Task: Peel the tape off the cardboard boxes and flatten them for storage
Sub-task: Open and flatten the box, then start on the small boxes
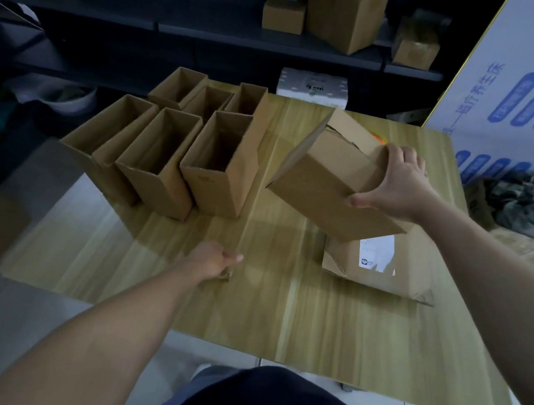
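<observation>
Wood-grain table (pixel 275 325) fills the middle of my view, its bare top running from the lower edge up past centre. Upper left of the tabletop: six open boxes standing upright, mouths up, packed touching one another, with a front row (pixel 164 183) of three and a back row (pixel 206 103) of three. Right of centre: a flat-lying labelled box (pixel 383 275), white label (pixel 376 253) facing up, its far edge hidden under a tilted box (pixel 331 177); I cannot tell whether the two touch. Centre: left hand (pixel 215 260) rests on the wood, fingers curled. A small brown scrap shows beneath it; whether it is gripped, I cannot tell.
</observation>
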A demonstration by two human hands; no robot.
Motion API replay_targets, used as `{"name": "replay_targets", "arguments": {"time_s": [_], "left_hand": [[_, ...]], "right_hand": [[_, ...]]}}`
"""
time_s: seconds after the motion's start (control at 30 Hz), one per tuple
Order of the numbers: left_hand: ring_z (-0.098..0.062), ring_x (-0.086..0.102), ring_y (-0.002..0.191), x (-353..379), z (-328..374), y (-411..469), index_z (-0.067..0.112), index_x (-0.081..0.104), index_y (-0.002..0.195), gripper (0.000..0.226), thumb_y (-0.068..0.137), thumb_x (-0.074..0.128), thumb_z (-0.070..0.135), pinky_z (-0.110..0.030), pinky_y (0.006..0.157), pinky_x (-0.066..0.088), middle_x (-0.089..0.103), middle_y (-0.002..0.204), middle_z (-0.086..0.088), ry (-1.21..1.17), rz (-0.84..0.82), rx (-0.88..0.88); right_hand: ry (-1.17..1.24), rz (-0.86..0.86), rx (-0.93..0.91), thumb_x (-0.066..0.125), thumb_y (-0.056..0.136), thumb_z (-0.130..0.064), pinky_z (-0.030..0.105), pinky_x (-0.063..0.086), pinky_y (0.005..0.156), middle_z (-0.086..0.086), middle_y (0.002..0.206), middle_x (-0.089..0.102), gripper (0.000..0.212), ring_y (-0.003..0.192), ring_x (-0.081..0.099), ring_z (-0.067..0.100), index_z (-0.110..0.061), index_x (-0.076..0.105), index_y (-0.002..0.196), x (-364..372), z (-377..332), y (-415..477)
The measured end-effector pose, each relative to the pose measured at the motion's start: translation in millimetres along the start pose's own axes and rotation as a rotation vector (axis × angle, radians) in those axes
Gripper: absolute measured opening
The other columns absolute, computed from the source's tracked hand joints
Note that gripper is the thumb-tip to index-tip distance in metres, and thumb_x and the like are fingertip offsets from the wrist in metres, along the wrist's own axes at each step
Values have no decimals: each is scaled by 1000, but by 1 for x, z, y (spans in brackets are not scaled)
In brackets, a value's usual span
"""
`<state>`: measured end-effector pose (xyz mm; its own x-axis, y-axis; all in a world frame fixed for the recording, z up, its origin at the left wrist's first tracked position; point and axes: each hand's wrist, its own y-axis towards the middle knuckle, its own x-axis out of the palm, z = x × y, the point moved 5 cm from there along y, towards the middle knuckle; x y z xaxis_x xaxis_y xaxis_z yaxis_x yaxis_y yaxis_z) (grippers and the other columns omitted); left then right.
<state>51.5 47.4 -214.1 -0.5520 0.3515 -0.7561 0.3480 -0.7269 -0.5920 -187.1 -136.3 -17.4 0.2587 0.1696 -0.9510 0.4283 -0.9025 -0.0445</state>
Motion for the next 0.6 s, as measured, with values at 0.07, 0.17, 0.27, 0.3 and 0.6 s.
{"name": "replay_targets", "arguments": {"time_s": [0.07, 0.17, 0.27, 0.3, 0.6], "left_hand": [[-24, 59, 107, 1, 2, 2, 7, 60, 118, 37, 96, 51, 36, -29, 84, 44, 62, 117, -10, 55, 20, 31], [-30, 54, 115, -4, 1, 5, -1, 48, 124, 36, 90, 57, 8, -31, 89, 43, 54, 127, -16, 66, 74, 43], [-31, 55, 114, -7, -7, 3, 0, 37, 136, 53, 87, 60, 2, -32, 88, 46, 48, 131, -18, -32, 149, -22], [-31, 54, 115, -7, -10, 5, 3, 30, 142, 61, 88, 59, 3, -32, 88, 45, 44, 136, -19, -87, 175, -31], [-19, 62, 89, -20, -8, 3, 9, 62, 115, 26, 91, 58, 14, -29, 78, 50, 64, 106, -8, -310, -19, -48]], "right_hand": [[-11, -5, 10, 82, 56, -51, 48, 27, 111, 11, 144, 28, 115, 133, 25, 31, -11, 21, 145, 0, 1, -1], [-21, -17, 17, 82, 56, -52, 49, 28, 110, 11, 143, 28, 116, 133, 25, 31, -11, 21, 144, 1, 0, -1], [-23, -22, 4, 82, 56, -52, 49, 30, 109, 11, 142, 29, 114, 131, 27, 31, -11, 22, 143, 4, -5, 0], [-22, -22, -2, 82, 56, -52, 48, 30, 109, 11, 141, 30, 113, 131, 27, 31, -11, 22, 143, 5, -7, 0], [-20, -59, -20, 81, 56, -53, 49, 29, 110, 8, 144, 26, 115, 132, 26, 30, -14, 20, 145, 11, -21, 6]]}}
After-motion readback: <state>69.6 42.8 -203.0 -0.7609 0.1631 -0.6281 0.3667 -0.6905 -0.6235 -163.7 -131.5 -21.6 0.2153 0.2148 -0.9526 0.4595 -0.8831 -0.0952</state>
